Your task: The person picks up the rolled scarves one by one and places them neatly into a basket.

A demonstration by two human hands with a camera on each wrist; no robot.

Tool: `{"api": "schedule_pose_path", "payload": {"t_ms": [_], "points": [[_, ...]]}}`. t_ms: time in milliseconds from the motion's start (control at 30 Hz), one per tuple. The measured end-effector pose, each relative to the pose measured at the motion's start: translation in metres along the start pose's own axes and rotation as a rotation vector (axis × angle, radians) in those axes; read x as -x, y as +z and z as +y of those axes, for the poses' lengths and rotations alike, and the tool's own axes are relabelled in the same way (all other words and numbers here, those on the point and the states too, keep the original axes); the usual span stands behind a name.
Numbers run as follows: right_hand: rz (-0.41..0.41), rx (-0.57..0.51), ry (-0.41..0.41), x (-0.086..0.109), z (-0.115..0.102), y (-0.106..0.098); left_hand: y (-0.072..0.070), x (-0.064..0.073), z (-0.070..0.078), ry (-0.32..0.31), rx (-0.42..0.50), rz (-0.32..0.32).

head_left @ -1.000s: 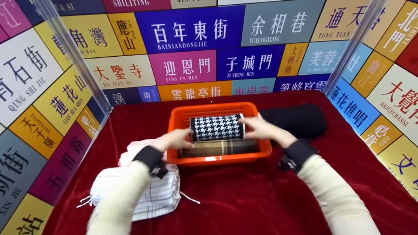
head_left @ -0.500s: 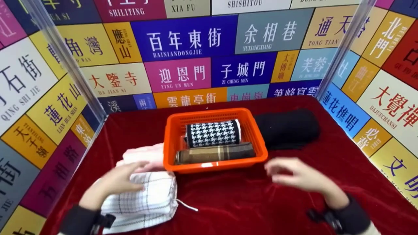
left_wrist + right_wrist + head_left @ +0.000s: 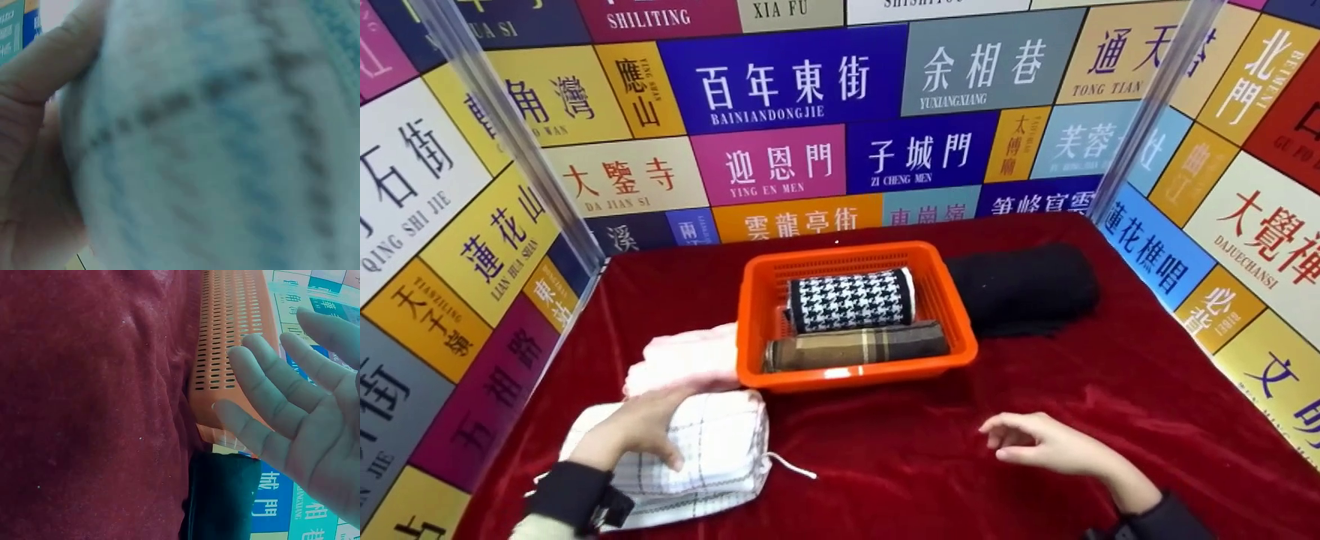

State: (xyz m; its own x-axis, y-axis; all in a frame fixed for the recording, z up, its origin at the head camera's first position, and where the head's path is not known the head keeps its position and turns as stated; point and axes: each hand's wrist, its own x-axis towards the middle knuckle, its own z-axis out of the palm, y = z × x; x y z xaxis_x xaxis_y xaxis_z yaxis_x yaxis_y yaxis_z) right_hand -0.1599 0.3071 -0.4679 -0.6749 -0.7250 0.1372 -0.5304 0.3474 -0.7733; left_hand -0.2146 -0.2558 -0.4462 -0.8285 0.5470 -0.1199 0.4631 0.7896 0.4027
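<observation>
In the head view, my left hand (image 3: 637, 429) lies over a folded white checked scarf (image 3: 716, 442) with stringy tassels, thumb spread away from the fingers. Its fabric fills most of the left wrist view, blurred, with part of the hand (image 3: 39, 129) along the left side. My right hand (image 3: 1054, 448) hovers over the red velvet at the right, holding nothing, its fingers loosely bent. The right wrist view shows its palm (image 3: 320, 433) and spread fingers. An orange basket (image 3: 855, 375) holds a black-and-white houndstooth roll (image 3: 851, 300) and a brown plaid roll (image 3: 855, 346).
A pink folded cloth (image 3: 686, 360) lies left of the basket, behind the white scarf. To the basket's right is a black rolled cloth (image 3: 1027, 289). Red velvet (image 3: 870, 465) covers the table, with sign-printed walls (image 3: 780, 82) behind and at both sides.
Both hands have left the houndstooth roll, now lying in the basket behind the brown roll. My left hand has come down onto the white scarf; the right has drawn back toward the front right.
</observation>
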Motion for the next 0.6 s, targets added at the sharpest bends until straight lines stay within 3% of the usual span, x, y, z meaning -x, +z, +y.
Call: {"api": "schedule_pose_path", "payload": {"t_ms": [167,367,600], "points": [[-0.005,-0.005,0.021,0.0,0.001,0.0,0.01,-0.009,0.005,-0.061,-0.115,-0.043],[-0.02,0.012,0.015,-0.002,0.003,0.0,0.018,-0.006,0.0,0.0,-0.047,-0.018],[-0.011,-0.006,0.021,-0.008,0.007,0.003,0.02,-0.007,-0.004,0.015,-0.089,0.038]]}}
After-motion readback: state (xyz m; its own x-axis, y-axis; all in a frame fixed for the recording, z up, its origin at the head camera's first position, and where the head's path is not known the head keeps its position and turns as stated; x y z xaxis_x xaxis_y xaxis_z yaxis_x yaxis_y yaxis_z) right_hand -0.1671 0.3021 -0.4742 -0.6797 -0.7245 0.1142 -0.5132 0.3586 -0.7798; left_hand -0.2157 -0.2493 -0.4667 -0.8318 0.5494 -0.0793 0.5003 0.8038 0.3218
